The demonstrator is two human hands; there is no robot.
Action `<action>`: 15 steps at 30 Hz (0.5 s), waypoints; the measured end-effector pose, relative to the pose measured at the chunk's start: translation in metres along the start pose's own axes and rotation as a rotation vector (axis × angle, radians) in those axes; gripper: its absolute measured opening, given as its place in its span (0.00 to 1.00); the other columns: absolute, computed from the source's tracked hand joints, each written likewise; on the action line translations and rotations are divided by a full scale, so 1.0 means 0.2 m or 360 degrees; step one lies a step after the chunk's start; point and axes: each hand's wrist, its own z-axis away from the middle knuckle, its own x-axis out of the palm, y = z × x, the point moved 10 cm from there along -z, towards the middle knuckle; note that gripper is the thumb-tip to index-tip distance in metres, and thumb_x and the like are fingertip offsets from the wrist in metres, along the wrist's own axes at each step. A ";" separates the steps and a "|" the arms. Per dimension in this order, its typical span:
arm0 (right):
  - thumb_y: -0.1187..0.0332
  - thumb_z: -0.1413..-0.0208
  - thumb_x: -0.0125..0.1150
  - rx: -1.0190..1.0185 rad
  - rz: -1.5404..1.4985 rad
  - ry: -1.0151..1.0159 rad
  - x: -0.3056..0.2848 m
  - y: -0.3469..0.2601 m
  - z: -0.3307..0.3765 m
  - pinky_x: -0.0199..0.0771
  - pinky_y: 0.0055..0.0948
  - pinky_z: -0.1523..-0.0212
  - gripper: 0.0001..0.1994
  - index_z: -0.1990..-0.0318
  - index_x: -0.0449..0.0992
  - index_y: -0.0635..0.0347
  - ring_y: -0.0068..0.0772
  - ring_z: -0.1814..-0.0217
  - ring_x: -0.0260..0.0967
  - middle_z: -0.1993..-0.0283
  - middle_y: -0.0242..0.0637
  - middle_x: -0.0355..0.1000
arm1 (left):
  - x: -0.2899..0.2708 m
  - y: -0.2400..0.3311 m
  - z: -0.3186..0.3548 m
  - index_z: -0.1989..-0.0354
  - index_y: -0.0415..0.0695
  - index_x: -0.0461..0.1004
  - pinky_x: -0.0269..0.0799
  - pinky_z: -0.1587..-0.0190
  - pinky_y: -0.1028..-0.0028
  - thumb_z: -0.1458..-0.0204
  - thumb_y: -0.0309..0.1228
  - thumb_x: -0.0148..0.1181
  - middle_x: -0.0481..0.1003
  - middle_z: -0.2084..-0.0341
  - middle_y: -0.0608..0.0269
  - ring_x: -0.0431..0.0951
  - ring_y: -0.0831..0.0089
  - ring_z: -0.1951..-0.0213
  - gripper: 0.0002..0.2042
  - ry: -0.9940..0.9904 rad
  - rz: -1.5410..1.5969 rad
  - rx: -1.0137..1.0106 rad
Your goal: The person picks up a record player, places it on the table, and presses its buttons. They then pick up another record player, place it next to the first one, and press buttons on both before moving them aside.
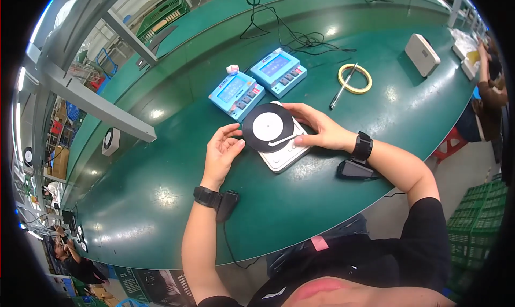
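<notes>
White plastic forms the squarish record-player unit [274, 138] between your hands, with a round black disc [267, 126] on top and a slim white tonearm [286, 139] over it. You appear to be at a handling or checking step: your right hand [326, 133] grips the unit's right side, fingers along its far edge and thumb by the tonearm, while your left hand [219, 156] has thumb and forefinger parted beside the disc's left rim; whether they touch it, you cannot tell. Nor is it plain whether the unit rests on the green-topped workbench [155, 200]. Any turn from here would call for a steady right grip, with that thumb kept off the tonearm. Two light-blue button-fronted testers [236, 95] [279, 72] crowd the unit's far side, so give that direction little travel. Your widest room runs toward the bench's left end; right and beyond lie a pale-yellow ring of tape [368, 83] and a silver pen [338, 95]. Mind the black cable [228, 242] dropping over the near edge below your left wrist.
</notes>
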 end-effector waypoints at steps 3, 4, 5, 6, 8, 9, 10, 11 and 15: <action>0.73 0.52 0.65 0.0028 0.0017 0.0011 0.00 -0.01 0.00 0.42 0.34 0.29 0.41 0.33 0.48 0.63 0.34 0.28 0.45 0.30 0.43 0.49 | 0.01 0.01 0.00 0.46 0.35 0.67 0.69 0.56 0.83 0.49 0.21 0.60 0.70 0.56 0.59 0.73 0.83 0.63 0.21 -0.0021 -0.0058 0.0010; 0.74 0.53 0.66 0.0040 0.0027 0.0016 0.00 -0.02 0.00 0.42 0.34 0.29 0.41 0.33 0.48 0.63 0.34 0.28 0.46 0.30 0.43 0.49 | 0.02 0.01 -0.01 0.46 0.35 0.67 0.69 0.56 0.83 0.49 0.20 0.60 0.71 0.56 0.59 0.73 0.83 0.63 0.21 -0.0026 -0.0060 0.0006; 0.74 0.53 0.66 0.0042 0.0020 0.0011 0.00 -0.02 0.00 0.42 0.34 0.29 0.41 0.33 0.48 0.63 0.34 0.28 0.46 0.30 0.43 0.49 | 0.01 0.00 -0.01 0.46 0.35 0.67 0.69 0.56 0.83 0.49 0.20 0.60 0.71 0.56 0.60 0.73 0.83 0.63 0.21 -0.0026 -0.0061 -0.0003; 0.74 0.53 0.65 0.0041 0.0016 0.0010 0.00 -0.02 0.00 0.43 0.34 0.29 0.41 0.33 0.48 0.63 0.34 0.28 0.46 0.30 0.43 0.48 | 0.01 -0.01 -0.01 0.45 0.35 0.67 0.69 0.56 0.83 0.49 0.20 0.60 0.71 0.57 0.60 0.73 0.83 0.63 0.21 -0.0026 -0.0062 -0.0012; 0.75 0.53 0.65 0.0037 0.0011 0.0007 0.00 -0.02 0.00 0.44 0.34 0.29 0.40 0.33 0.50 0.62 0.34 0.28 0.46 0.30 0.43 0.48 | 0.01 -0.01 -0.01 0.45 0.35 0.67 0.69 0.56 0.83 0.49 0.20 0.59 0.71 0.57 0.60 0.73 0.83 0.63 0.21 -0.0021 -0.0065 -0.0010; 0.75 0.53 0.65 0.0037 0.0007 0.0002 0.01 -0.01 0.00 0.44 0.34 0.29 0.40 0.33 0.50 0.62 0.34 0.28 0.46 0.30 0.43 0.48 | 0.01 -0.01 -0.01 0.44 0.35 0.67 0.69 0.56 0.83 0.49 0.20 0.59 0.71 0.57 0.61 0.73 0.83 0.63 0.21 -0.0022 -0.0065 -0.0003; 0.75 0.52 0.64 0.0017 0.0031 0.0000 0.01 -0.02 0.00 0.44 0.34 0.29 0.39 0.33 0.51 0.62 0.34 0.28 0.46 0.29 0.42 0.47 | 0.01 0.00 -0.01 0.44 0.35 0.67 0.69 0.56 0.83 0.49 0.19 0.59 0.71 0.57 0.61 0.73 0.83 0.63 0.22 -0.0022 -0.0062 0.0008; 0.76 0.52 0.64 -0.0003 0.0056 -0.0002 0.00 -0.02 0.00 0.44 0.34 0.29 0.38 0.33 0.51 0.62 0.34 0.28 0.46 0.29 0.42 0.47 | 0.01 0.00 -0.01 0.44 0.35 0.67 0.69 0.56 0.83 0.49 0.19 0.59 0.71 0.57 0.61 0.73 0.83 0.63 0.22 -0.0016 -0.0061 0.0011; 0.77 0.51 0.63 0.0000 0.0126 0.0002 0.01 -0.02 0.01 0.45 0.34 0.30 0.36 0.34 0.53 0.61 0.34 0.28 0.46 0.29 0.42 0.46 | 0.02 0.01 0.01 0.44 0.36 0.68 0.69 0.54 0.82 0.48 0.20 0.58 0.71 0.57 0.62 0.73 0.82 0.62 0.21 -0.0065 -0.0082 0.0038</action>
